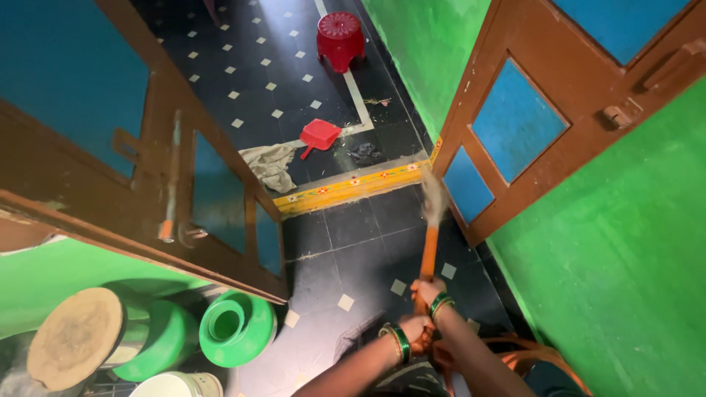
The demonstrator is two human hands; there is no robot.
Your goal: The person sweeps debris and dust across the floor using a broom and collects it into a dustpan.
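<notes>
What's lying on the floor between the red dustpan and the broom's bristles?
In the head view, the yellow flowered threshold strip and a small dark debris pile lie between dustpan and bristles.

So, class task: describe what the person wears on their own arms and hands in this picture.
Both forearms are bare, with no sleeves showing. The left hand has green bangles edged with gold at the wrist; the right hand wears a matching green and gold set. No gloves or rings are visible.

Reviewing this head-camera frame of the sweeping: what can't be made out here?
- Broom bristles: motion-blurred in the head view, so their shape and floor contact are unclear.
- Left hand grip: partly covered by the right hand above it on the handle.
- Debris beside the red dustpan: too small to identify.
- White bucket: cut off by the bottom edge.
- Orange object behind the arms: mostly hidden, kind unclear.
</notes>
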